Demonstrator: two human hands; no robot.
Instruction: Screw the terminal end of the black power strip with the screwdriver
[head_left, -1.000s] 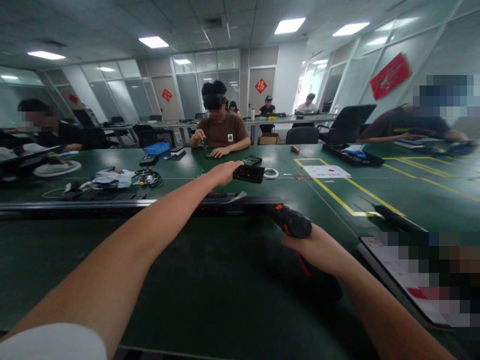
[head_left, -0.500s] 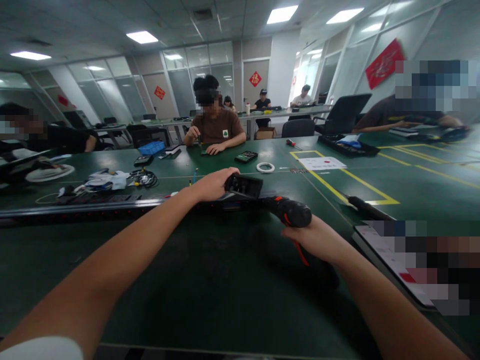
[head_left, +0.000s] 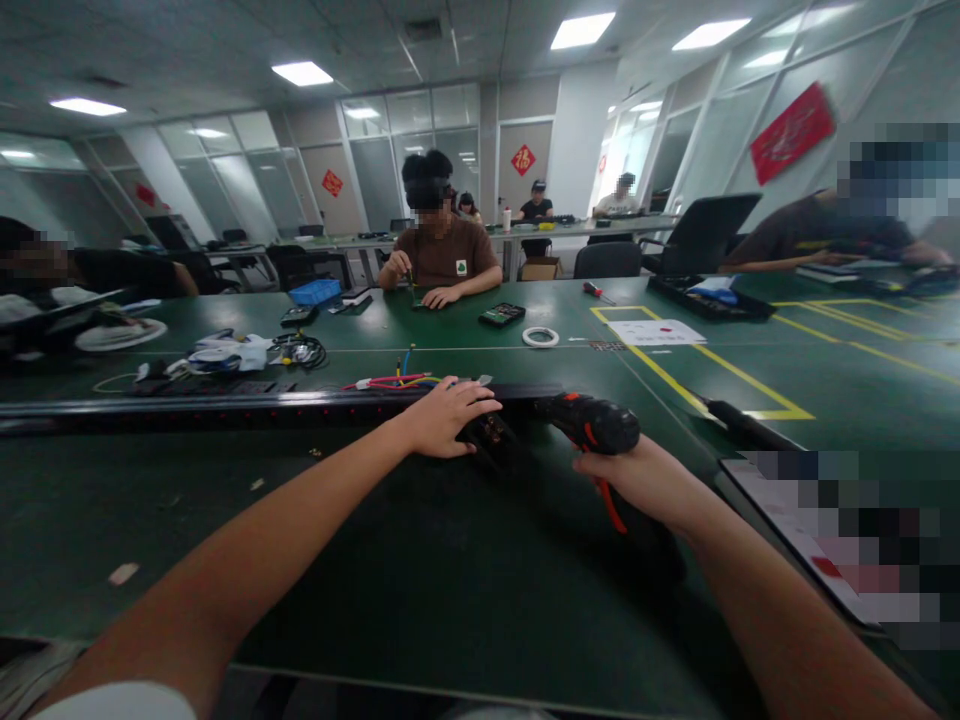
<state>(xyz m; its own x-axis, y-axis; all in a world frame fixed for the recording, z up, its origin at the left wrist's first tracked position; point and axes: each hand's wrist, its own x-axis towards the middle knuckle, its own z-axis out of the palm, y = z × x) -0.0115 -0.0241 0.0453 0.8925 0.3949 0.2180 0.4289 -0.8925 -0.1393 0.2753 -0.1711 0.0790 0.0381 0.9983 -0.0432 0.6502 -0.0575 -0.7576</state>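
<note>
My left hand (head_left: 448, 417) rests on a small black box-shaped device (head_left: 491, 436) lying on the green table (head_left: 420, 570), fingers curled over its top edge. My right hand (head_left: 630, 478) grips the handle of a black and orange electric screwdriver (head_left: 596, 425), whose nose points left at the device. Both sit just in front of a long black rail (head_left: 225, 408) that crosses the table. Coloured wires (head_left: 390, 381) lie just behind the rail.
A white tape ring (head_left: 540, 337), a black meter (head_left: 502, 314) and a white sheet inside yellow floor-tape lines (head_left: 656, 331) lie farther back. Cables and white packets (head_left: 232, 352) sit at the left. A person in a brown shirt (head_left: 439, 262) works opposite; others sit left and right.
My left hand drew the black device back from the far side of the rail and set it down on the table near the screwdriver. The right hand stayed nearly still.
</note>
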